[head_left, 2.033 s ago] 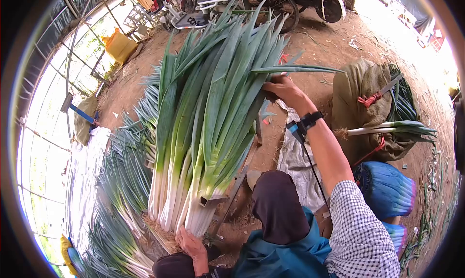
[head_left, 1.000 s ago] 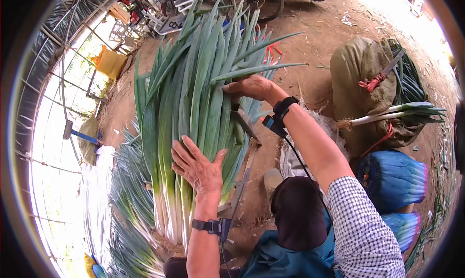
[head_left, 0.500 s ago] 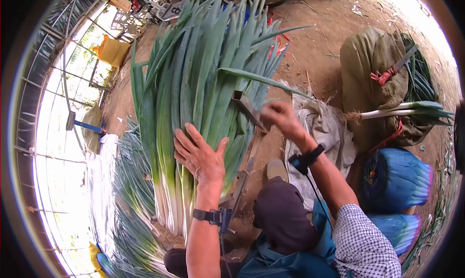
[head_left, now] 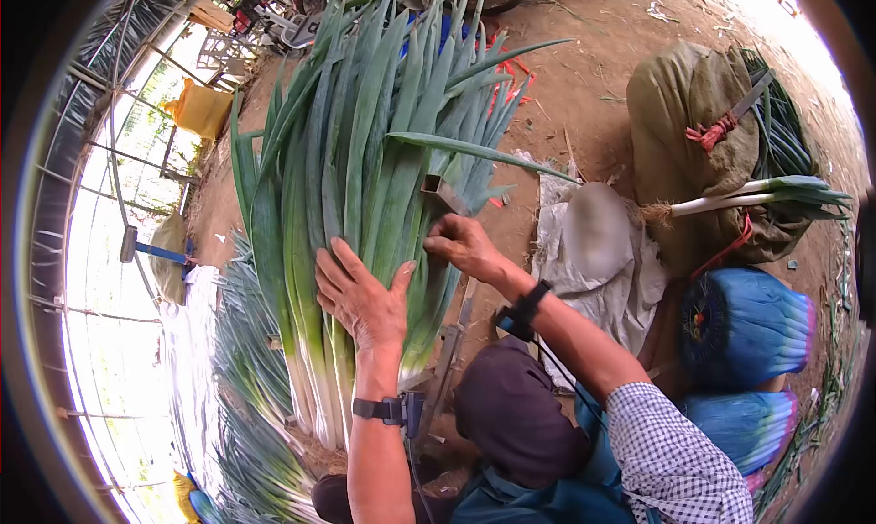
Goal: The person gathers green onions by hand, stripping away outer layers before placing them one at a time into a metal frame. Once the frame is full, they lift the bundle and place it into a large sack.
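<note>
Leek bundle [head_left: 365,177] on metal frame [head_left: 444,195], tied sack [head_left: 693,150] right, more leeks [head_left: 237,396] left

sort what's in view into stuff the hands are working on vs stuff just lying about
In hand:
left hand flat on the leek bundle
right hand at the metal frame

Lying about:
tied sack
loose leek
blue bundles
yellow bag

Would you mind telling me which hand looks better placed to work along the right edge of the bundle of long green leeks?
Probably the right hand: it is already at that edge of the bundle of long green leeks, beside the metal frame post, while the left hand lies flat on top.
</note>
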Demonstrator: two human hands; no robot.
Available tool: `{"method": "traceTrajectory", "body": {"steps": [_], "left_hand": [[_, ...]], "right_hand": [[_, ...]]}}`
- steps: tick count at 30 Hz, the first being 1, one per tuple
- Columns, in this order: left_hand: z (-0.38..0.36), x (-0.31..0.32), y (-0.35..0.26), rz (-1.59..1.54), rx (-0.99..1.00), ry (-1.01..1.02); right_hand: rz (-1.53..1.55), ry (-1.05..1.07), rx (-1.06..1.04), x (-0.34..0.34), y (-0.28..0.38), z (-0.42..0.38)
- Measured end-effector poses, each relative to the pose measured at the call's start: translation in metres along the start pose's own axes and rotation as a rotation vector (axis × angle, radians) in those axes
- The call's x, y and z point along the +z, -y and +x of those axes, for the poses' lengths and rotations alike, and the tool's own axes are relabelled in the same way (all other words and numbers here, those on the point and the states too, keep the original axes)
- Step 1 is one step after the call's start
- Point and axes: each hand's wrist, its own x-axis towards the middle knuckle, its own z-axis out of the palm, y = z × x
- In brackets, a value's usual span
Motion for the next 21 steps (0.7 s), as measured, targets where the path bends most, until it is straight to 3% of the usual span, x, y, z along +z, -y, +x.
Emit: {"method": "traceTrajectory", "body": {"steps": [5, 7, 9, 12, 13, 14, 15, 16, 17, 20, 21], "left_hand": [[-0.004, -0.009, -0.002, 0.132, -0.049, 0.082], [-0.002, 0.0, -0.007, 0.178, -0.049, 0.069], [-0.004, 0.005, -0.01, 0.133, -0.021, 0.023], [-0.003, 0.003, -0.004, 0.152, -0.027, -0.015], [-0.004, 0.006, -0.004, 0.162, -0.021, -0.029], [-0.004, 0.005, -0.006, 0.168, -0.057, -0.001], [-0.004, 0.005, -0.007, 0.172, -0.057, -0.003], [-0.005, 0.006, -0.005, 0.18, -0.053, -0.004], [-0.005, 0.008, -0.004, 0.187, -0.05, -0.009], [-0.006, 0.011, -0.005, 0.154, -0.028, -0.031], [-0.006, 0.01, -0.005, 0.149, -0.022, -0.042]], "right_hand": [[-0.018, -0.068, -0.002, 0.006, -0.015, 0.001], [-0.118, -0.136, -0.119, 0.006, -0.013, -0.01], [0.006, -0.096, -0.01, -0.002, -0.001, -0.031], [-0.118, -0.069, 0.109, -0.053, 0.021, -0.081], [-0.197, -0.17, 0.045, -0.083, 0.015, -0.1], [-0.243, -0.313, 0.114, -0.12, 0.013, -0.119], [-0.305, -0.495, -0.021, -0.175, -0.019, -0.134], [-0.082, -0.734, 0.05, -0.212, 0.003, -0.154], [0.005, -1.008, -0.075, -0.254, 0.002, -0.167], [0.064, -1.232, -0.009, -0.374, 0.015, -0.207], [0.009, -1.486, 0.106, -0.395, 0.017, -0.199]]}}
